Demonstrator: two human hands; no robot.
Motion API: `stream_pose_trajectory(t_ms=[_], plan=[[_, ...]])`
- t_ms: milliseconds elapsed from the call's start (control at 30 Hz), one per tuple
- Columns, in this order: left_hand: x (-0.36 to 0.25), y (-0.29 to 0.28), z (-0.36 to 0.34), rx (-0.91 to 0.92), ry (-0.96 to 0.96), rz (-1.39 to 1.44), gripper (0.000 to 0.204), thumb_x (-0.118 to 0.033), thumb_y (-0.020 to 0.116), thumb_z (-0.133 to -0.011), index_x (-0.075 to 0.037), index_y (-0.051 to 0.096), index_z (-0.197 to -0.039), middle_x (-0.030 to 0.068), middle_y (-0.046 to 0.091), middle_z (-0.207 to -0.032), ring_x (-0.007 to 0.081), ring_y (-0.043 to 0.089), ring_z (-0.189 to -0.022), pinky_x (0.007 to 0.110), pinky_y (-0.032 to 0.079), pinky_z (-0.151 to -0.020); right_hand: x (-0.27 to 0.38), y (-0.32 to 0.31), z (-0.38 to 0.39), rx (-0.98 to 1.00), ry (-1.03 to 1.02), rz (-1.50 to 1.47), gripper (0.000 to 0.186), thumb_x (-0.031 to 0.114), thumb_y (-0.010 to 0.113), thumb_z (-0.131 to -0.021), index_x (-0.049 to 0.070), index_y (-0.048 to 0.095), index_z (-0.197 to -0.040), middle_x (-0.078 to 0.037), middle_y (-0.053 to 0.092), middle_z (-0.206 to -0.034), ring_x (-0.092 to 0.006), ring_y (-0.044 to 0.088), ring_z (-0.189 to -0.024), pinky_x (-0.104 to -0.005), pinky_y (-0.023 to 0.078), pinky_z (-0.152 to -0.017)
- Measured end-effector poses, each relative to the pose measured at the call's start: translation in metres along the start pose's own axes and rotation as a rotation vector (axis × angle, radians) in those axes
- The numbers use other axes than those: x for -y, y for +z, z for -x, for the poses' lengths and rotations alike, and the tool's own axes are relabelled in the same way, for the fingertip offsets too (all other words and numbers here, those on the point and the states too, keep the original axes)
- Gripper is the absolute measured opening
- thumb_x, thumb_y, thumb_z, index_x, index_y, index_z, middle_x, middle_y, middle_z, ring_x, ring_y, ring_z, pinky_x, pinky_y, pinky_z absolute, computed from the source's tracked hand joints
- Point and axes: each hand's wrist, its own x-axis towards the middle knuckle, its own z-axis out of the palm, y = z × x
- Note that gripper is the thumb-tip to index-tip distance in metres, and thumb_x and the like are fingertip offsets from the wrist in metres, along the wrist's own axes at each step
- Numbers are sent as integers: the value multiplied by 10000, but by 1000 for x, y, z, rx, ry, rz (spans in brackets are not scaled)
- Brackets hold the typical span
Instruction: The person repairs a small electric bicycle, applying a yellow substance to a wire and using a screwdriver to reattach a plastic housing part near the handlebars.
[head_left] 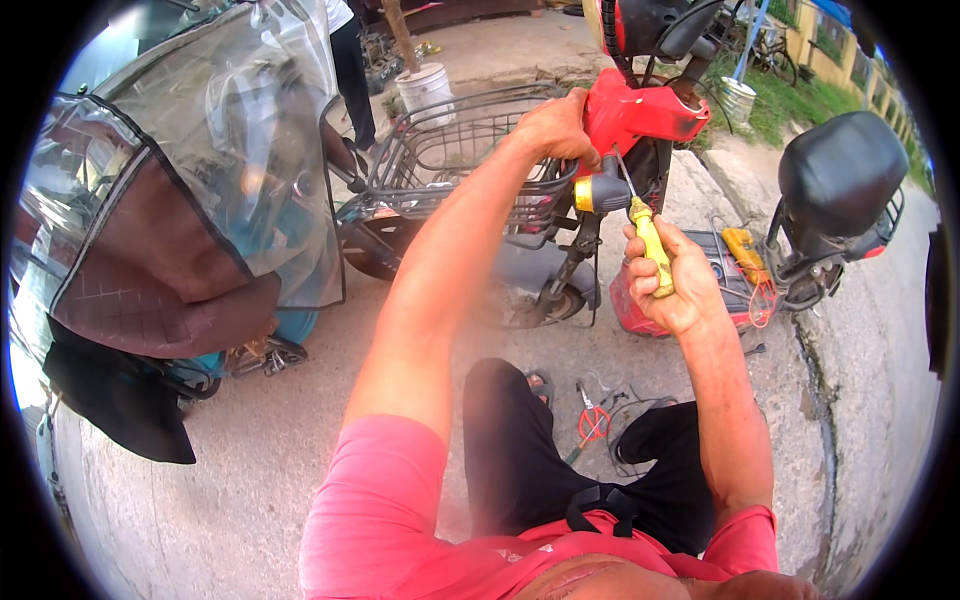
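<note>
My right hand is closed around the yellow handle of a screwdriver. Its thin shaft points up and away, with the tip at the underside of a red plastic cover on an electric scooter. Against the left side of that cover, my left hand grips its edge, and some of its fingers are hidden behind it. Just below the cover, left of the screwdriver shaft, a black and yellow cylindrical part sticks out. A black wire basket lies under and beyond my left forearm.
A yellow meter-like device with wires lies on the scooter's footboard, near a black seat. Red-handled scissors and loose cables lie between my feet. At left stands another scooter with a clear rain cover. A person stands beside a white bucket.
</note>
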Motion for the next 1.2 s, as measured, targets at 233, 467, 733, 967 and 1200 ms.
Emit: stream_pose_trajectory(t_ms=[233,467,733,967,1200], plan=[[-6,-2,2,5,-22,-7,1089,-337,941,-500,-30,464,-1430,179,712,-1217,352,660,-1184,435,522,-991,-4,3,-1,-157,-100,41,224,339,612,-1040,120,628,-1080,-19,625,-856,-111,581,-652,-230,454,-490],[-6,-3,3,6,-26,-21,1104,-348,943,-501,-34,458,-1442,174,709,-1236,348,655,-1199,437,519,-1002,0,-2,0,-26,-17,-29,210,328,615,-1038,122,626,-1075,-21,624,-823,-115,579,-651,-231,462,-490],[-7,-4,4,13,-21,-6,1130,-355,946,-493,-35,448,-1456,176,701,-1258,345,650,-1210,433,518,-1009,-3,3,-1,-125,-88,57,206,314,675,-1005,128,627,-1078,-8,626,-838,-113,577,-652,-235,482,-505],[-7,-4,4,18,-32,-3,1142,-346,947,-488,-39,441,-1465,178,702,-1256,346,650,-1210,430,518,-1009,-4,2,2,-58,-59,96,332,399,566,-1060,81,622,-1137,11,615,-836,-99,555,-637,-220,449,-500],[-7,-4,4,13,-28,5,1128,-349,941,-498,-38,443,-1460,177,704,-1250,347,654,-1202,429,518,-1008,3,-5,-1,126,81,-219,382,387,535,-1072,30,587,-1199,-7,594,-837,-77,515,-617,-208,411,-471]])
